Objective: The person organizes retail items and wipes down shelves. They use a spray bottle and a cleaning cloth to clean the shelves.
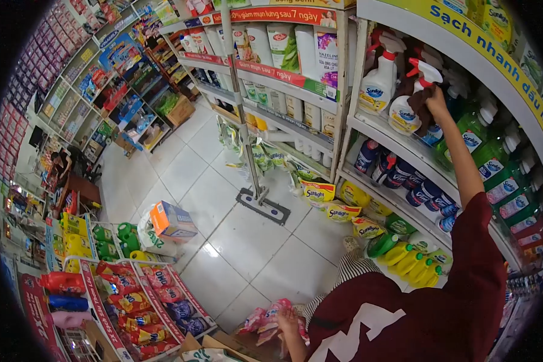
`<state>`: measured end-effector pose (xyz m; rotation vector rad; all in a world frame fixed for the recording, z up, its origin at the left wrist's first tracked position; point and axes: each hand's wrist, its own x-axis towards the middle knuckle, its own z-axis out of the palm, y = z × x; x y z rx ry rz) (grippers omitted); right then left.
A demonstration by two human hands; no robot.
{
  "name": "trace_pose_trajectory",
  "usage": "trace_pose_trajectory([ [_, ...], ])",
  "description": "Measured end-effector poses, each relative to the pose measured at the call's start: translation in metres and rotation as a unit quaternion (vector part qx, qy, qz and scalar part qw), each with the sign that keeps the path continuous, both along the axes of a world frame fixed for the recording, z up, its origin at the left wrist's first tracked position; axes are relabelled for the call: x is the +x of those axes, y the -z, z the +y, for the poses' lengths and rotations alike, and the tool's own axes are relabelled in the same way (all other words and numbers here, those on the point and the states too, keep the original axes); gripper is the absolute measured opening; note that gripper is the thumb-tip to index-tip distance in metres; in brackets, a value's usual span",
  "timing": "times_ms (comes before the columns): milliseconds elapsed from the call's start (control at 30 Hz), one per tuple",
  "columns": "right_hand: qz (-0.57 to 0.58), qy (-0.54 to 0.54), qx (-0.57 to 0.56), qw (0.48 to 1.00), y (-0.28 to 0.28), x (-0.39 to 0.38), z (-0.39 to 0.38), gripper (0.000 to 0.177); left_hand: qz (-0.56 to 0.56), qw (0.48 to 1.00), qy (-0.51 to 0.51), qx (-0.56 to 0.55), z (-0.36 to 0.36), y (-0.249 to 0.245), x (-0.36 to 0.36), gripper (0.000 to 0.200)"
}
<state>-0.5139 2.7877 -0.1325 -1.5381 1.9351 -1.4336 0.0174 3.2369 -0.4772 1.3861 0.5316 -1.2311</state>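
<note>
My right hand (435,104) reaches to the upper shelf on the right and is closed on a dark brown cloth (419,104). The cloth lies against a white Sunlight spray bottle (404,114) with a red and white trigger head. Another white spray bottle (377,84) stands upright just left of it. Down at the bottom, my left hand (288,321) hangs low beside pink packets (264,320). Its fingers look loosely apart, and I make out nothing in them.
A flat mop (263,206) stands upright on the tiled floor. Sunlight pouches (317,191) and yellow bottles (404,262) line the shelf foot. Blue Vim bottles (398,173) fill the lower shelf. An orange and blue box (172,222) is at left. A person (60,168) is far back.
</note>
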Motion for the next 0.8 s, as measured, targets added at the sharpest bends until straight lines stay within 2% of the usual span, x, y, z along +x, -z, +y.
trace_pose_trajectory([
  [67,-0.009,0.020,-0.016,1.000,-0.010,0.012,0.008,0.029,0.002,1.000,-0.003,0.011,0.002,-0.011,-0.008,0.024],
  [100,-0.041,-0.017,-0.054,0.998,0.004,-0.006,-0.003,0.022,-0.007,1.000,0.007,0.014,0.002,-0.017,-0.012,0.025],
  [133,-0.042,-0.020,-0.058,0.997,0.006,-0.011,-0.008,0.022,-0.017,1.000,0.019,0.018,0.002,-0.025,-0.016,0.025],
  [167,-0.043,-0.022,-0.063,0.997,0.008,-0.017,-0.011,0.022,-0.014,0.999,-0.015,0.040,0.006,-0.015,-0.016,0.030],
  [233,-0.018,-0.012,-0.092,0.996,0.006,-0.021,-0.014,0.026,-0.030,0.999,-0.006,0.039,0.024,0.022,-0.003,0.033],
  [300,-0.118,0.023,-0.092,0.989,-0.007,-0.022,-0.015,0.029,-0.048,0.998,-0.006,0.045,0.040,0.048,0.011,0.036],
  [367,-0.173,0.050,-0.102,0.978,-0.029,-0.006,0.001,0.035,-0.067,0.996,-0.037,0.049,0.029,0.016,0.007,0.037],
  [467,-0.044,0.147,-0.168,0.974,-0.044,0.019,0.037,0.042,-0.099,0.993,-0.057,0.036,0.005,-0.038,-0.003,0.040],
  [533,0.065,0.232,-0.337,0.910,-0.040,0.044,0.054,0.052,-0.111,0.993,-0.005,0.042,0.009,-0.035,0.001,0.041],
  [600,0.064,0.149,-0.437,0.884,-0.040,0.095,0.089,0.057,-0.124,0.991,0.024,0.045,0.010,-0.037,0.000,0.042],
  [633,0.104,0.125,-0.422,0.892,-0.026,0.119,0.105,0.049,-0.130,0.990,0.040,0.044,0.006,-0.038,0.000,0.044],
  [667,0.143,0.098,-0.408,0.896,-0.013,0.143,0.120,0.041,-0.100,0.994,0.051,-0.010,0.003,-0.039,-0.001,0.044],
  [700,0.092,-0.046,-0.304,0.947,0.004,0.174,0.146,0.037,-0.069,0.994,0.062,-0.064,-0.016,-0.065,-0.012,0.045],
  [733,0.036,-0.189,-0.190,0.963,0.028,0.205,0.170,0.035,-0.037,0.990,0.073,-0.118,-0.038,-0.093,-0.026,0.046],
  [800,0.013,-0.418,-0.078,0.905,0.083,0.268,0.221,0.040,0.059,0.960,0.091,-0.258,-0.082,-0.158,-0.060,0.046],
])
